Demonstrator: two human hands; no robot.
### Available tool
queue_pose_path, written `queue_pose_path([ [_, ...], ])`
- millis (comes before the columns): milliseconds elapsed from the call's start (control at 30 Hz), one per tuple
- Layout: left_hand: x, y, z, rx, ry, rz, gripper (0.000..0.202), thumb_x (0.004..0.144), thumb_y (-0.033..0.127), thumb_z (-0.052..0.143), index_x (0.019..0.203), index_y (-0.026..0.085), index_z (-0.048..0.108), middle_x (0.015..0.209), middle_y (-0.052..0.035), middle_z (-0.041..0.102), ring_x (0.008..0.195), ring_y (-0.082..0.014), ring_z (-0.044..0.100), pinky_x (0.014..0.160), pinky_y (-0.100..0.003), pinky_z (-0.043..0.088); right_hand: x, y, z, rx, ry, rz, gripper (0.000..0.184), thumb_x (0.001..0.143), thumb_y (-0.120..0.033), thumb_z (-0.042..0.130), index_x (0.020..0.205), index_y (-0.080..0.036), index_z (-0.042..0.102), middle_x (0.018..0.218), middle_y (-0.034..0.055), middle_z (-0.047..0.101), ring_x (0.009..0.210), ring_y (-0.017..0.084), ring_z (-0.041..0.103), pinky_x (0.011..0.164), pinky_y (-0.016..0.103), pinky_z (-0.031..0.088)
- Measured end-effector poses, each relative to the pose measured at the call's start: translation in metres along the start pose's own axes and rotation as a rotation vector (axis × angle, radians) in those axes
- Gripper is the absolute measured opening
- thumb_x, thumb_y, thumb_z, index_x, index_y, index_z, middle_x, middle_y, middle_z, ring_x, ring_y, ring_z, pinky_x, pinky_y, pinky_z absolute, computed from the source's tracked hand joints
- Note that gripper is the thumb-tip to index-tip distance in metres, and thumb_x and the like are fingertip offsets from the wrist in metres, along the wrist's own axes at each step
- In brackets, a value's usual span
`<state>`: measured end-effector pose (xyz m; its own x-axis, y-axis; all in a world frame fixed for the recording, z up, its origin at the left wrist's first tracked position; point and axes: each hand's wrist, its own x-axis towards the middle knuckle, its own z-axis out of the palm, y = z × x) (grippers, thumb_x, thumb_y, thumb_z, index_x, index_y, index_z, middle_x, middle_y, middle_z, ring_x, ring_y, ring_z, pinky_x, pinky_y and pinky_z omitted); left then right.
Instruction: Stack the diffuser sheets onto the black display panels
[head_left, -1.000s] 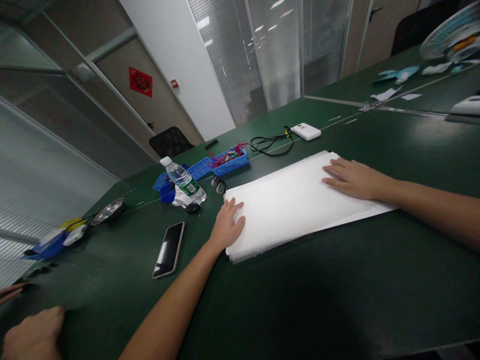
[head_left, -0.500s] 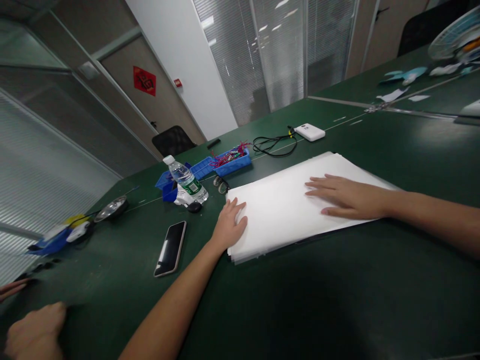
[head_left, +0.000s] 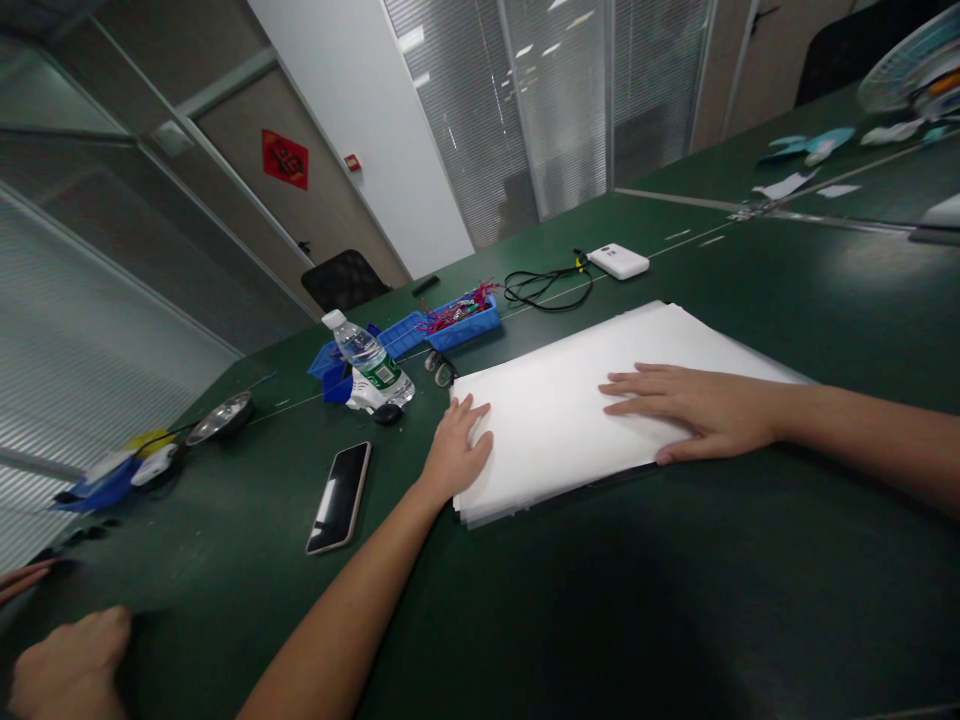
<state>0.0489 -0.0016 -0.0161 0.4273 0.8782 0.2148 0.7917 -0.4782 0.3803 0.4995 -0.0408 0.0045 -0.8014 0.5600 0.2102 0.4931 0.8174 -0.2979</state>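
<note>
A stack of large white paper sheets (head_left: 555,420) lies on the dark green table, with thin, slightly uneven edges along its near side. My left hand (head_left: 457,445) rests on the left end of the stack, fingers spread and thumb apart. Flat across the right part of the paper lies my right hand (head_left: 686,410), its fingers stretched out to the left and its thumb at the near edge. Neither hand holds anything. Whatever lies beneath the top sheets is mostly hidden; a dark edge shows along the near side.
Left of the paper are a phone (head_left: 339,497), a water bottle (head_left: 371,362) and glasses (head_left: 441,368). Behind stand blue trays (head_left: 465,328) with red wires, and a white power bank (head_left: 619,261) with a black cable. Another person's fist (head_left: 71,660) rests at the lower left.
My right hand has slid a little left and toward the near edge of the paper, its thumb now at that edge. My left hand has stayed in place.
</note>
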Motion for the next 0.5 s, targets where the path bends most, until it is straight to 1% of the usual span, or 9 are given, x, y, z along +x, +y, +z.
queue_pose_path([
  [133, 0.0002, 0.0008, -0.0006, 0.007, -0.007, 0.004, 0.053, 0.101, 0.028, 0.061, 0.152, 0.016, 0.065, 0.173, -0.0199, 0.044, 0.166, -0.0394, 0.032, 0.134, -0.064, 0.028, -0.0005, -0.001, 0.0004, 0.004, 0.015, -0.004, 0.083, 0.093, -0.058, 0.078, 0.168, -0.04, 0.048, 0.172, 0.0049, 0.045, 0.159, 0.038, 0.042, 0.132, 0.068, 0.03],
  [333, 0.0004, 0.0013, -0.0008, 0.005, 0.003, 0.001, 0.052, 0.101, 0.029, 0.062, 0.151, 0.016, 0.066, 0.173, -0.0199, 0.046, 0.166, -0.0394, 0.033, 0.134, -0.064, 0.029, 0.0008, -0.0035, -0.0012, -0.014, 0.025, -0.008, 0.08, 0.093, -0.059, 0.077, 0.167, -0.039, 0.052, 0.171, 0.0046, 0.046, 0.158, 0.038, 0.044, 0.131, 0.066, 0.033],
  [500, 0.0005, 0.0016, -0.0005, -0.002, -0.006, -0.008, 0.052, 0.101, 0.029, 0.062, 0.152, 0.018, 0.065, 0.173, -0.018, 0.045, 0.166, -0.0384, 0.033, 0.134, -0.064, 0.029, 0.0003, -0.0049, -0.0013, -0.035, 0.021, -0.007, 0.08, 0.093, -0.059, 0.076, 0.167, -0.038, 0.052, 0.171, 0.0058, 0.046, 0.156, 0.038, 0.047, 0.13, 0.066, 0.036],
])
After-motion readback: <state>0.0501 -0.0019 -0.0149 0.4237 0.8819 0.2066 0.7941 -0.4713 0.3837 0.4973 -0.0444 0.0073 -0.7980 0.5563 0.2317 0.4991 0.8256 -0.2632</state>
